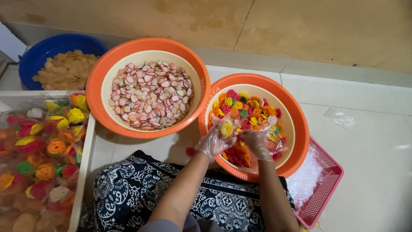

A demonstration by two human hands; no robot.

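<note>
My left hand [213, 141] and my right hand [257, 144], both in thin clear plastic gloves, work over the right orange basin [296, 129]. Between them they hold a clear plastic bag [240, 141] partly filled with colourful flower-shaped crackers. The left hand grips the bag's open top near a yellow cracker [227, 129]; the right hand closes on the bag's other side. The basin holds loose red, orange, yellow and green crackers [246, 107].
A larger orange basin [96, 86] of white-and-pink crackers sits left of it. A blue basin [38, 51] of tan crackers is at far left. A white crate [86, 146] holds filled bags. A pink basket [326, 184] holds empty plastic bags. A patterned cloth [128, 193] covers my lap.
</note>
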